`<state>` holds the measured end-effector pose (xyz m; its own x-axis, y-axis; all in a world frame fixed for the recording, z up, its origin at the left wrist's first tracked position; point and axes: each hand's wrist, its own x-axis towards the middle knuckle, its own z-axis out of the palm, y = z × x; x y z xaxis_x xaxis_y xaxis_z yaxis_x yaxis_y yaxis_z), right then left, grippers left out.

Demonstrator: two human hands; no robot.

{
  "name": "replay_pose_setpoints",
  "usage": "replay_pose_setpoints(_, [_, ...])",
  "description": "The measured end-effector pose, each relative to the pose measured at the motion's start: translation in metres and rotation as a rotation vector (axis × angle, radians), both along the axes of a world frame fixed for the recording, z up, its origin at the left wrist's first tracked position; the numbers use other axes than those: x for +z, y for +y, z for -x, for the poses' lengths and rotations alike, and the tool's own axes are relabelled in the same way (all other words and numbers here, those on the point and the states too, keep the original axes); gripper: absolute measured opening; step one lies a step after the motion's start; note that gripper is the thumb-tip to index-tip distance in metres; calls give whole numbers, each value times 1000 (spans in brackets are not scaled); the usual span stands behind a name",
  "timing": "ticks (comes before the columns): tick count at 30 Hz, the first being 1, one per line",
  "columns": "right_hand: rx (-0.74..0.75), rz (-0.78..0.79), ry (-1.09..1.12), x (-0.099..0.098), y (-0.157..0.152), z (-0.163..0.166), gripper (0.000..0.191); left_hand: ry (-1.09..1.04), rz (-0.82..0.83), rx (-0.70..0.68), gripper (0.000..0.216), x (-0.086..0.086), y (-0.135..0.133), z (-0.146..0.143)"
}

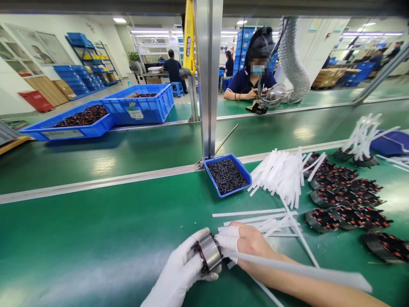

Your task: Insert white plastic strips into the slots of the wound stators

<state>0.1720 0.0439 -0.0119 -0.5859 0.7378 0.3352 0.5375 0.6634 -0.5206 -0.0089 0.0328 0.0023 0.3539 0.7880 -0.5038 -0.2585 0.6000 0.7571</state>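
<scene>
The left hand (179,273), in a white glove, is wrapping its fingers around a small round motor part (209,252) and holding it just above the green desk (96,238). The right hand (249,245) is bare, with white covers on two fingers (228,232). Those fingers are pressing together against the side of the motor part, and a long white strip (300,270) is lying under this hand and over the arm. More white strips (281,172) are sitting in a pile farther back. A little blue tray (213,179) full of small dark pieces is resting beside the pile. Many more motor parts (345,200) are lying on the right. Across the desk, another person (252,81) is sitting and working.
</scene>
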Motion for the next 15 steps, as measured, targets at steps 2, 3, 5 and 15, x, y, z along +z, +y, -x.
replay_pose_setpoints(2, [-46,34,2,2,-1,0,22,32,-39,-12,77,-2,2,1])
replay_pose_setpoints(3, [-71,64,-2,4,-1,-1,22,42,-53,-15,74,-1,2,3])
replay_pose_setpoints(5, [-105,137,-31,9,0,-3,24,65,-72,-17,68,4,3,4])
replay_pose_setpoints(15, [-47,324,-52,15,6,-7,19,-5,-75,1,54,17,1,5])
